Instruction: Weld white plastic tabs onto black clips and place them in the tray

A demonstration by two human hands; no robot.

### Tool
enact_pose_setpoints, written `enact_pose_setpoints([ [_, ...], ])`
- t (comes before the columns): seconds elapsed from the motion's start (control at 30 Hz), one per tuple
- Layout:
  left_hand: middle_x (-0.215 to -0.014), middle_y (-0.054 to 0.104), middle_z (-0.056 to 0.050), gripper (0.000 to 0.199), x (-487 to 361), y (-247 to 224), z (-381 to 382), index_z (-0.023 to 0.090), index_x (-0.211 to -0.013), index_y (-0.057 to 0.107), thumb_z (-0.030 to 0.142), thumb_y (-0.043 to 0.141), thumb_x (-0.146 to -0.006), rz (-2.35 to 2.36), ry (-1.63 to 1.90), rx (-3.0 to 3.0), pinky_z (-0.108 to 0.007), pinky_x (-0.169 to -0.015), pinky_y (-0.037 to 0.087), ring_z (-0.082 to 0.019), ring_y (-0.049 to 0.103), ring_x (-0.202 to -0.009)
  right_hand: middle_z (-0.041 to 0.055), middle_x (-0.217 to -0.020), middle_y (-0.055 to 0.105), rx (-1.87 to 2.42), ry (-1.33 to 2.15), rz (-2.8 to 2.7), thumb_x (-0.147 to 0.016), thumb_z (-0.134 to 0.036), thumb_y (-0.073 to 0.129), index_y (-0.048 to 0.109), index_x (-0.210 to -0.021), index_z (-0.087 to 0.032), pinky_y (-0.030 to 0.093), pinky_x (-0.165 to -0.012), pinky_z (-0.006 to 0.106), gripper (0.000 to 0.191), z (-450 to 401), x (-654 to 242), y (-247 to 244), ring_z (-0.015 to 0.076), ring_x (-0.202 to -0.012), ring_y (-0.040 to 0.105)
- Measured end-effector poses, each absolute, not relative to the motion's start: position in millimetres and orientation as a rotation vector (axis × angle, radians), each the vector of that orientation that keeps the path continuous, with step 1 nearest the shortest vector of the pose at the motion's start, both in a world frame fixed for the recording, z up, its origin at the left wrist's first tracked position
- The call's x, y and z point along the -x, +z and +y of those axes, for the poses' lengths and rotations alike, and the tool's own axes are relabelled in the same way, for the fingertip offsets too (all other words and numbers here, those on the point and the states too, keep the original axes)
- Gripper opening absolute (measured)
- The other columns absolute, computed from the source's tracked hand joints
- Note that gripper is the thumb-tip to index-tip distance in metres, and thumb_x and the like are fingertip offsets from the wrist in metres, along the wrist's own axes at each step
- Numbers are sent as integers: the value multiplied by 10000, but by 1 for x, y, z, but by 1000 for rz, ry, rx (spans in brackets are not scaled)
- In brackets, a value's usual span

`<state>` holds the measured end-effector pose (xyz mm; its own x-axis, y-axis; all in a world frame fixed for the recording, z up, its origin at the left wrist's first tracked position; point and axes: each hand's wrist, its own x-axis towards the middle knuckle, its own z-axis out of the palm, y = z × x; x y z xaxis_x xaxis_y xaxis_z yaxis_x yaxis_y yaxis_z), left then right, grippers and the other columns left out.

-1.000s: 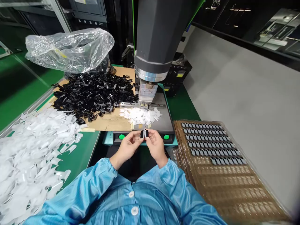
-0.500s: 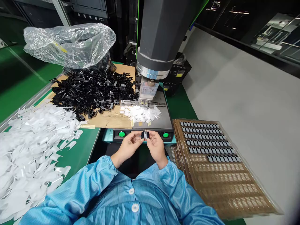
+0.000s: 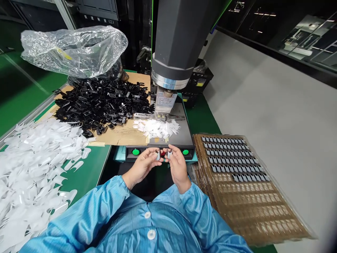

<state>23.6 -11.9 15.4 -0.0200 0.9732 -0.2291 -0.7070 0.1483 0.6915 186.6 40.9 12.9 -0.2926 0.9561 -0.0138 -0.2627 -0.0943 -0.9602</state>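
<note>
Head view: the left hand (image 3: 140,167) pinches one part (image 3: 158,155), the right hand (image 3: 179,171) another part (image 3: 169,154), by the edges, leaving pale faces visible; white pieces (image 3: 158,129) lie beyond.

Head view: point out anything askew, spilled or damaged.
The cardboard looks creased in front of the black parts. On the tray, the nearest occupied row oddly lacks pieces at its left end. Nothing else stands out.

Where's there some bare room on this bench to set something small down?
Bare cardboard shows between the black heap and its front edge. Green tabletop is open between the large white heap and the dark gap. The machine plate is bare right of the small white pile. Those heaps are crowded.
</note>
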Motion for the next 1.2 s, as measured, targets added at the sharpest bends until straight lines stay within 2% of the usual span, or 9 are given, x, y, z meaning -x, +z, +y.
enact_pose_setpoints([
  [0.2, -1189, 792, -105, 376, -21, 15, -11, 165, -1246, 733, 262, 847, -902, 710, 1361, -321, -281, -848, 664, -188, 802, -935, 72, -1249, 735, 820, 1719, -1099, -945, -356, 723, 677, -1310, -262, 592, -816, 338, 380, 36, -186, 20, 215, -1031, 698],
  [0.43, -1182, 795, -111, 343, -22, 9, -12, 189, -1264, 734, 319, 802, -954, 705, 1314, -396, -300, -872, 659, -197, 798, -968, 79, -1245, 729, 855, 1682, -1171, -932, -357, 670, 658, -1319, -266, 610, -844, 371, 398, 35, -188, 17, 239, -1068, 701],
  [0.67, -1163, 789, -108, 384, -23, 11, -11, 183, -1258, 726, 324, 836, -918, 721, 1315, -365, -301, -864, 665, -195, 796, -953, 59, -1161, 705, 846, 1643, -1241, -890, -242, 587, 624, -1292, -265, 581, -781, 332, 405, 39, -189, 9, 195, -924, 679],
  [0.83, -1033, 767, -40, 405, -26, 8, -20, 218, -1170, 729, 353, 916, -836, 853, 1311, -445, -323, -881, 665, -197, 788, -943, 10, -1014, 618, 924, 1306, -1609, -823, -171, 577, 587, -1197, -271, 555, -807, 321, 387, 30, -197, 5, 182, -889, 623],
  [1.0, -994, 734, -9, 344, -35, -3, -31, 224, -1045, 734, 355, 942, -805, 965, 1242, -570, -271, -841, 644, -162, 736, -932, 45, -1128, 633, 1056, 961, -1953, -830, -223, 682, 570, -1204, -258, 560, -929, 376, 392, 11, -205, 5, 231, -1036, 645],
  [1.1, -1056, 733, -24, 360, -40, -5, -38, 207, -1023, 731, 409, 935, -805, 1003, 1142, -650, -342, -920, 651, -193, 743, -981, 33, -1065, 654, 1092, 864, -1995, -842, -190, 657, 599, -1122, -258, 552, -936, 370, 294, 4, -218, 2, 229, -1015, 651],
  [1.2, -1178, 734, -70, 424, -41, -4, -41, 196, -1079, 741, 477, 916, -815, 1031, 1020, -727, -422, -995, 636, -263, 758, -1079, 36, -1053, 664, 1151, 772, -1947, -841, -169, 636, 631, -1110, -254, 548, -924, 356, 282, 12, -254, -1, 223, -997, 651],
])
